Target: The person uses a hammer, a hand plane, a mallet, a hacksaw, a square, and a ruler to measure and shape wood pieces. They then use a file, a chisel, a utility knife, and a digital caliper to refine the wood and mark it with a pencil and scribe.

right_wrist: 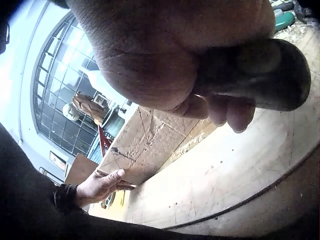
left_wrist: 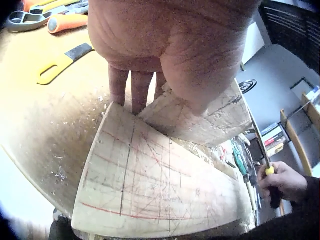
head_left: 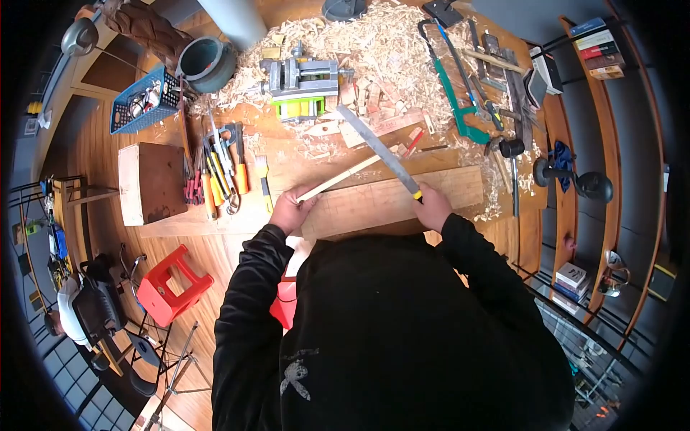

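My left hand (head_left: 291, 210) grips one end of a thin wooden board (left_wrist: 205, 120). In the head view this board shows its narrow edge; the left wrist view shows its pencil-marked, worn face, with the thumb against it. Beneath lies a wider wooden plank (head_left: 392, 201), crossed by red and black lines. My right hand (head_left: 433, 207) holds a long flat metal file (head_left: 374, 144) by its handle, dark with a yellow collar. The file points away to the left, its blade crossing over the far end of the thin board in the head view. In the right wrist view the dark handle (right_wrist: 280, 75) fills the palm.
Behind the plank stand a drill-press vise (head_left: 305, 77) and heaped wood shavings (head_left: 402, 43). Chisels and pliers (head_left: 223, 165), a brush (head_left: 263, 179) and a wooden box (head_left: 152, 183) lie left. A green-handled saw (head_left: 460, 108) lies right. A red stool (head_left: 172, 284) stands on the floor.
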A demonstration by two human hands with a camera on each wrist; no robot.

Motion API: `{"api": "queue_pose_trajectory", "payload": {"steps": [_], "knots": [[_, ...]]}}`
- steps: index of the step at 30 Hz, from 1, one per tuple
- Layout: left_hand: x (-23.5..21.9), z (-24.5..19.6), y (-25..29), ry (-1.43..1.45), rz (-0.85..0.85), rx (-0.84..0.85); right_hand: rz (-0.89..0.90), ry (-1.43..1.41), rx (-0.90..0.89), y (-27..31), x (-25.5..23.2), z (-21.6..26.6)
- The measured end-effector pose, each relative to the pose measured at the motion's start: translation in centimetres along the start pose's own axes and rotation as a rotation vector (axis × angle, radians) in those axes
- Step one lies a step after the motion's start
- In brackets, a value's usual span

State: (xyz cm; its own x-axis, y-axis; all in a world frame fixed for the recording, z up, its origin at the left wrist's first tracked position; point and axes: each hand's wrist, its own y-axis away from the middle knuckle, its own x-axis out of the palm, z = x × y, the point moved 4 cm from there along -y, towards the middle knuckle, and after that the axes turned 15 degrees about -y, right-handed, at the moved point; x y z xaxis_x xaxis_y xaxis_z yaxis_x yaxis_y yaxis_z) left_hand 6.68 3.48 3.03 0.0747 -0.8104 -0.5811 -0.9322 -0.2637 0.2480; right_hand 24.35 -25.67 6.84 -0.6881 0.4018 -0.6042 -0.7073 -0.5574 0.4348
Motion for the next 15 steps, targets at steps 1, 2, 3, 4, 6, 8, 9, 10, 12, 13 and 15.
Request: {"api": "queue_pose_trajectory", "payload": {"steps": [1, 2, 3, 4, 6, 8, 9, 10, 12, 13, 15], "knots": [[0.0, 0.0, 0.0, 0.010, -0.018, 0.012, -0.001, -0.005, 0.000, 0.0, 0.1, -0.1], [0.0, -0.1, 0.0, 0.019, -0.035, 0.026, -0.003, -0.010, 0.000, 0.0, 0.2, -0.1], [0.1, -0.1, 0.0, 0.020, -0.033, 0.026, -0.003, -0.011, 0.003, 0.1, 0.2, -0.1], [0.1, -0.1, 0.0, 0.040, -0.029, 0.010, 0.001, -0.015, -0.005, 0.2, 0.3, -0.1], [0.2, 0.2, 0.0, 0.062, -0.021, -0.003, 0.002, -0.019, -0.008, 0.5, 0.6, 0.1], [0.3, 0.7, -0.1, -0.010, 0.015, 0.006, 0.034, -0.080, -0.012, 0.8, 1.1, 1.0], [0.5, 0.9, -0.1, -0.009, 0.016, 0.007, 0.033, -0.079, -0.012, 0.9, 1.2, 1.5], [0.5, 0.8, -0.1, 0.010, 0.010, 0.012, 0.090, -0.039, -0.014, 0.9, 1.5, 2.4], [0.4, 0.8, 0.0, 0.028, 0.002, 0.017, 0.146, 0.001, -0.020, 0.8, 2.7, 3.6], [0.4, 0.9, 0.0, 0.005, -0.003, 0.027, 0.197, 0.019, -0.062, 0.7, 3.5, 4.1], [0.5, 0.9, -0.1, -0.019, -0.010, 0.039, 0.246, 0.038, -0.107, 0.6, 4.9, 5.3]]}}
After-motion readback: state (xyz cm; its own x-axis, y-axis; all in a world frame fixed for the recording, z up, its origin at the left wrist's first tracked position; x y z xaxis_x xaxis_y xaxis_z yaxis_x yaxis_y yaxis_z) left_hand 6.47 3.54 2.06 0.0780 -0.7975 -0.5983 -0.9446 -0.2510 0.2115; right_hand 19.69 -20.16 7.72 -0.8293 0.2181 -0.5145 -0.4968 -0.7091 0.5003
